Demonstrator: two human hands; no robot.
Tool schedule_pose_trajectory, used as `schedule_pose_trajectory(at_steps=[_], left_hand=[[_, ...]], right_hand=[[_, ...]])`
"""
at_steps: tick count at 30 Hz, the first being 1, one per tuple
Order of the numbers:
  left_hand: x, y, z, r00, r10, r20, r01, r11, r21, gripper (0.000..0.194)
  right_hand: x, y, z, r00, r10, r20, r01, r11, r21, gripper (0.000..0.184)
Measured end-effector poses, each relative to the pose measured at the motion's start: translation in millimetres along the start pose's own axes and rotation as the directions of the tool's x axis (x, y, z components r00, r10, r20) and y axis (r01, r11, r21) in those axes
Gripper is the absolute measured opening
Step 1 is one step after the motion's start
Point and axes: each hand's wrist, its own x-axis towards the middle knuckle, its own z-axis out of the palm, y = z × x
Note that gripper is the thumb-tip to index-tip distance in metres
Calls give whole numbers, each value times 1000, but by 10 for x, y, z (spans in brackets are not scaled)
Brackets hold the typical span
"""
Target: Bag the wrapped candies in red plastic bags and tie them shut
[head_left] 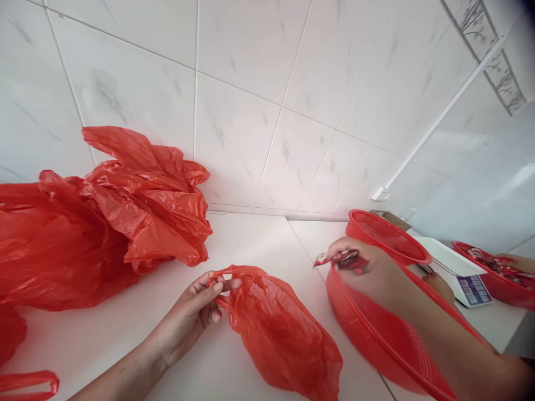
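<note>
My left hand [198, 312] pinches the handle of a small red plastic bag [280, 328] that lies on the white counter [251, 239]. My right hand [363, 267] is closed on a small red wrapped packet [340, 259] and hovers over the rim of a tilted red plastic colander [376, 334] at the right.
A large heap of crumpled red plastic bags [104, 223] fills the left of the counter. A second red colander [387, 236] sits behind the first. A white scale [455, 270] and another red basket [497, 273] with packets stand far right, beside another person's hand [518, 262]. Tiled wall behind.
</note>
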Motion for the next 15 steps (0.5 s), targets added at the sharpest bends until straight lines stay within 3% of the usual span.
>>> schedule_pose_trajectory(at_steps=[1, 3, 5, 7, 9, 11, 15], left_hand=[[-5, 1, 5, 1000, 0, 4, 0, 1000, -2, 16], [-15, 1, 15, 1000, 2, 20, -2, 1000, -11, 13], [-24, 0, 21, 999, 7, 47, -7, 1000, -14, 10], [-33, -2, 20, 997, 14, 80, -13, 1000, -12, 10], [-39, -5, 14, 995, 15, 100, -15, 1000, -9, 10], [-41, -10, 5, 995, 14, 100, -13, 1000, -8, 11], [-20, -17, -7, 995, 5, 97, -6, 1000, 12, 12]], right_hand=[[-48, -74, 79, 988, -17, 150, 5, 997, 78, 31], [-136, -173, 295, 923, -76, 377, 8, 984, 180, 38], [-179, -200, 525, 882, -127, 454, 42, 980, 193, 40], [-159, -173, 677, 868, -136, 477, 64, 985, 163, 39], [-93, -119, 690, 880, -81, 468, 25, 992, 125, 42], [-9, -48, 568, 901, 10, 435, -56, 994, 93, 46], [109, 221, 176, 939, 163, 302, -172, 985, 2, 26]])
